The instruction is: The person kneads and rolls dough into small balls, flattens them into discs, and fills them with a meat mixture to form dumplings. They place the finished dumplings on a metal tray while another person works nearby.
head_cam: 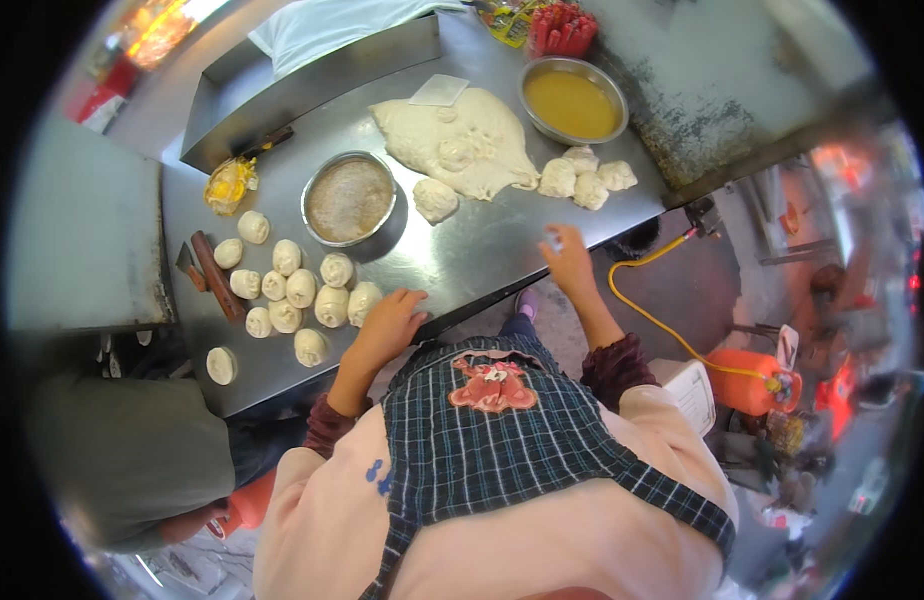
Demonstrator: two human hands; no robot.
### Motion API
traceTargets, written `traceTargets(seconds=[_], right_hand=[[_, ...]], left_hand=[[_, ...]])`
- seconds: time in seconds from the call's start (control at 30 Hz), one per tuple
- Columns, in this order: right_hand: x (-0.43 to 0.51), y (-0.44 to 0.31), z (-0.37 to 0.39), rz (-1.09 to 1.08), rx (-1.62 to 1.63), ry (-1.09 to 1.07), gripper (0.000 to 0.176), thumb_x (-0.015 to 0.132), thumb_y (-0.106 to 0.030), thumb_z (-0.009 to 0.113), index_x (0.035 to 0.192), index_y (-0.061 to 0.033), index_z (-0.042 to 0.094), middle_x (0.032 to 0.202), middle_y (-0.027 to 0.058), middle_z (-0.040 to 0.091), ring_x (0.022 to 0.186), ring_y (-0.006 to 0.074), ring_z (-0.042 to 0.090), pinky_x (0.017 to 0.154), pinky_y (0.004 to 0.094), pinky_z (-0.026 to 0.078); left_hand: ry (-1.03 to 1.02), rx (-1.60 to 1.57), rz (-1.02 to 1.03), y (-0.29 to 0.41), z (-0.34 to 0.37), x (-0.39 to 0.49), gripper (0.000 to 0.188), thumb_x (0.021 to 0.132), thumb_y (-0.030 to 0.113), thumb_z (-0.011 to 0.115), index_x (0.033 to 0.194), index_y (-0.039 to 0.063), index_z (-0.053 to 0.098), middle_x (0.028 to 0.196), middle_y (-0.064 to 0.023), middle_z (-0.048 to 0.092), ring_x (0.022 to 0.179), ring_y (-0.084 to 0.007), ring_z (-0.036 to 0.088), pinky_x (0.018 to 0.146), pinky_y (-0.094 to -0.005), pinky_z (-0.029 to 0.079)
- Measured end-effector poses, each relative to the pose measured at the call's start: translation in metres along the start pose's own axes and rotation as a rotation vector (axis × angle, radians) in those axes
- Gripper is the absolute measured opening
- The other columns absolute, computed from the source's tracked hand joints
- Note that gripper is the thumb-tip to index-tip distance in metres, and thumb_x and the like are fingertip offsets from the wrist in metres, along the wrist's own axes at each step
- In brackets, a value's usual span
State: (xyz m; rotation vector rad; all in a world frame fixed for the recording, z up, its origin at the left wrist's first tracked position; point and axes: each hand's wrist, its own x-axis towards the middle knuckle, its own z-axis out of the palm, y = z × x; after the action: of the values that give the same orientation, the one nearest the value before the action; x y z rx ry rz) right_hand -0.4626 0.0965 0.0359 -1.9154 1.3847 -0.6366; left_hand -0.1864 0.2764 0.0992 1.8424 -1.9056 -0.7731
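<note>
My left hand [391,324] is at the table's near edge, fingers apart and holding nothing, right beside a rolled dough piece [364,301]. Several more coiled dough pieces [300,288] lie to its left. My right hand [568,259] hovers near the edge farther right, fingers loosely bent and apart, with nothing plainly held. Beyond it, a cluster of dough lumps [590,193] sits beside a large flattened slab of dough [462,142]. A white plastic scraper [439,89] rests on the slab's far side. One single dough lump [435,200] lies at the slab's near left.
On the steel table [477,255] stand a metal bowl of brownish mixture [351,199] and a bowl of yellow liquid [573,103]. A wooden rolling pin [217,276] and a knife [191,268] lie left. A person [131,450] is at left; an orange gas cylinder [747,381] with yellow hose is at right.
</note>
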Motion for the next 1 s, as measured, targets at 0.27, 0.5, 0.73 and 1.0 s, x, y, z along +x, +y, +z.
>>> traceTargets(seconds=[0.27, 0.5, 0.73, 1.0], right_hand=[[0.076, 0.067, -0.028, -0.093, -0.286, 0.338, 0.059, 0.072, -0.014, 0.071, 0.124, -0.0009, 0.047, 0.118, 0.0258, 0.048, 0.109, 0.0399, 0.047, 0.094, 0.0443, 0.04], [0.056, 0.049, -0.067, -0.035, 0.13, 0.171, 0.033, 0.074, -0.004, 0.057, 0.106, 0.0038, 0.054, 0.098, 0.0199, 0.059, 0.09, 0.0334, 0.058, 0.083, 0.0363, 0.046], [0.002, -0.069, -0.046, -0.004, 0.756, -0.761, 0.04, 0.085, -0.011, 0.056, 0.124, -0.0031, 0.048, 0.105, 0.0077, 0.057, 0.097, 0.0144, 0.054, 0.086, 0.0283, 0.045], [-0.002, -0.073, 0.001, 0.229, 0.798, -0.776, 0.038, 0.095, -0.013, 0.048, 0.131, -0.0054, 0.05, 0.115, 0.0071, 0.058, 0.098, 0.0113, 0.055, 0.081, 0.0267, 0.048]], left_hand=[[-0.004, -0.058, -0.02, 0.038, 0.038, 0.024, 0.029, 0.083, 0.011, 0.061, 0.111, 0.006, 0.055, 0.097, -0.0161, 0.057, 0.091, -0.0368, 0.056, 0.075, -0.0421, 0.046], [0.019, -0.196, -0.162, 0.072, 0.039, 0.039, 0.036, 0.086, 0.013, 0.06, 0.12, 0.006, 0.052, 0.103, -0.0171, 0.056, 0.094, -0.0341, 0.058, 0.079, -0.0386, 0.047], [0.191, -1.095, -0.212, 0.081, 0.049, 0.063, 0.058, 0.092, 0.015, 0.058, 0.142, 0.005, 0.032, 0.14, -0.013, 0.04, 0.115, -0.018, 0.051, 0.095, -0.0313, 0.045], [0.252, -0.964, -0.28, 0.061, 0.036, 0.054, 0.046, 0.089, 0.006, 0.057, 0.133, 0.002, 0.045, 0.113, -0.0099, 0.058, 0.1, -0.014, 0.056, 0.085, -0.0274, 0.048]])
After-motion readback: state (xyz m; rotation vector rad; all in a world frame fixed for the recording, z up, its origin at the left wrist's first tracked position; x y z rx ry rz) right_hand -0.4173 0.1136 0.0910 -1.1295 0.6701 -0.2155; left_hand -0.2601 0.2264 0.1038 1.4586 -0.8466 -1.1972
